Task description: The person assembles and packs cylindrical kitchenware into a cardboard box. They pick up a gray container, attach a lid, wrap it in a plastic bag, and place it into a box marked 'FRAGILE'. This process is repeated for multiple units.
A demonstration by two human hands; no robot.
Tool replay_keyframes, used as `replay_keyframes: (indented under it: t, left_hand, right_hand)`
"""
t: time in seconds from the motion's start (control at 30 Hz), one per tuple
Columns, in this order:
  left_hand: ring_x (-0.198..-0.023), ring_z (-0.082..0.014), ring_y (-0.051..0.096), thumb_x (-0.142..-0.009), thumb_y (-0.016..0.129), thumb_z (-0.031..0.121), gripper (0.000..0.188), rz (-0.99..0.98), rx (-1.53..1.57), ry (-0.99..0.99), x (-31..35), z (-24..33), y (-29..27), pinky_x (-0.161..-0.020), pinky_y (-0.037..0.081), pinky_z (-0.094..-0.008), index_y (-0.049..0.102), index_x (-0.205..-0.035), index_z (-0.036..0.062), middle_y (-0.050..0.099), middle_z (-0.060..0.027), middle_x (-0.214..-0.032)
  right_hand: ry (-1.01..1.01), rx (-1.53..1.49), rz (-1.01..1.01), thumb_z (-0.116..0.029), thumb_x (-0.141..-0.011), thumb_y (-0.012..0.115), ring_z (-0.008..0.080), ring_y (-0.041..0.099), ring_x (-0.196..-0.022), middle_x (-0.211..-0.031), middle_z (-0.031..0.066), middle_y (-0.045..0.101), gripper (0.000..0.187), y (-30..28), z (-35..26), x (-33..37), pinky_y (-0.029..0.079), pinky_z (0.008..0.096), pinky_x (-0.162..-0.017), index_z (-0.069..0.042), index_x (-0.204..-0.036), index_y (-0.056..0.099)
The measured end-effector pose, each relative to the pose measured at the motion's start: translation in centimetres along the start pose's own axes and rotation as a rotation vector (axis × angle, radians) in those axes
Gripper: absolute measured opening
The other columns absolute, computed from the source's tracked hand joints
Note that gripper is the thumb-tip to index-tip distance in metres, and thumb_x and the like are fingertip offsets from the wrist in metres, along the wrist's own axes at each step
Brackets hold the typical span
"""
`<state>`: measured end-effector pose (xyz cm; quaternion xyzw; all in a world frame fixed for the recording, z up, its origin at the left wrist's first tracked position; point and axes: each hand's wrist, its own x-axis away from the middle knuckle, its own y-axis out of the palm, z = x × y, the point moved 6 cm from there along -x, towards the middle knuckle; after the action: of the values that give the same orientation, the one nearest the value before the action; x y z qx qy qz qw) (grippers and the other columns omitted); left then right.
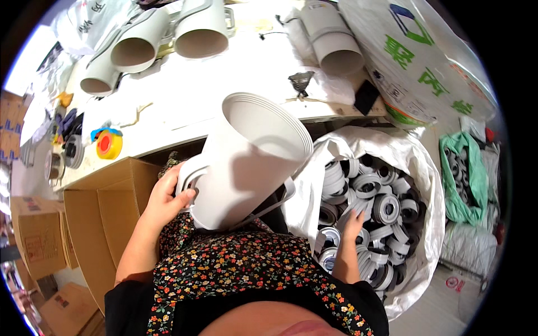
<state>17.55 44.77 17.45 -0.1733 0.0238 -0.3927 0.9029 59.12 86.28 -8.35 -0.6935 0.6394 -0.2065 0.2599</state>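
Head view, read from the left edge: brown cardboard boxes (106, 207) stand open at the lower left, matte and creased, below a white table (185, 106). A red and yellow tape roll (109, 144) lies near the table's front edge, and several finished-looking white plastic housings (168, 39) lie on their sides at the upper left, hollow and smooth. At centre, the left hand (168, 199) is closed around the handle of a white kettle body (249, 159), a smooth tapered shell held tilted over the lap, its ribbed round end facing up. Nothing is fitted to it yet, I judge. Right of it, the right hand (353, 224) reaches into a white woven sack (414, 168) of black-and-grey ring parts (381, 207), fingers spread on them; whether it grips one I cannot tell.
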Motion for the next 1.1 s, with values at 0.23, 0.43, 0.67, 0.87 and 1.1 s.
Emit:
replay_keyframes:
  t: [0.23, 0.43, 0.67, 0.87, 1.1]
  left_hand:
    - [-0.108, -0.0288, 0.054, -0.077, 0.067, 0.018, 0.041, -0.177, -0.271, 0.332, 0.0, 5.1, 3.9, -0.089, 0.043, -0.0340, 0.053, -0.110, -0.0015, 0.053, -0.0130, -0.124]
    - [-0.105, -0.0299, 0.056, -0.076, 0.068, 0.018, 0.050, -0.114, -0.221, 0.203, -0.4, 4.7, 3.5, -0.089, 0.044, -0.0329, 0.050, -0.121, 0.0054, 0.057, -0.0157, -0.115]
    - [-0.095, -0.0266, 0.058, -0.079, 0.066, 0.022, 0.045, -0.256, 0.018, -0.047, -2.3, 2.0, 1.2, -0.083, 0.046, -0.0325, 0.053, -0.117, 0.0027, 0.060, -0.0141, -0.107]
    - [-0.077, -0.0256, 0.059, -0.079, 0.066, 0.022, 0.032, -0.038, -0.197, 0.321, -2.5, 2.1, 2.0, -0.069, 0.047, -0.0338, 0.055, -0.101, 0.0010, 0.060, -0.0144, -0.092]
    - [-0.049, -0.0009, 0.041, -0.083, 0.063, 0.023, 0.017, -0.452, 0.336, -0.141, -5.5, -1.8, 1.0, -0.044, 0.032, -0.0166, 0.056, -0.086, 0.0072, 0.049, 0.0063, -0.062]
  right_hand:
    - [-0.896, -0.366, -0.390, -0.035, -0.088, 0.054, 0.0248, 0.055, -0.100, -0.112, 0.0158, 0.057, 0.050, -5.2, -38.0, 6.3, 0.041, 0.0313, -0.088, 0.004, -0.119, 0.053]
    - [-1.183, -0.327, -0.478, -0.032, -0.082, 0.060, 0.0303, 0.059, -0.089, -0.104, 0.0192, 0.060, 0.046, -3.4, -43.6, 10.0, 0.045, 0.0338, -0.079, 0.000, -0.114, 0.058]
    - [-1.311, -0.295, -0.553, -0.032, -0.082, 0.059, 0.0310, 0.060, -0.088, -0.100, 0.0190, 0.061, 0.044, -3.2, -45.8, 11.2, 0.046, 0.0341, -0.077, 0.001, -0.112, 0.059]
    - [-1.226, -0.229, -0.548, -0.029, -0.082, 0.058, 0.0305, 0.061, -0.087, -0.101, 0.0195, 0.061, 0.042, -2.9, -45.1, 10.6, 0.047, 0.0346, -0.077, 0.001, -0.111, 0.059]
    - [-1.420, -0.378, -0.654, -0.029, -0.081, 0.058, 0.0321, 0.061, -0.085, -0.100, 0.0173, 0.062, 0.041, -2.3, -46.3, 10.9, 0.048, 0.0354, -0.075, 0.000, -0.110, 0.059]
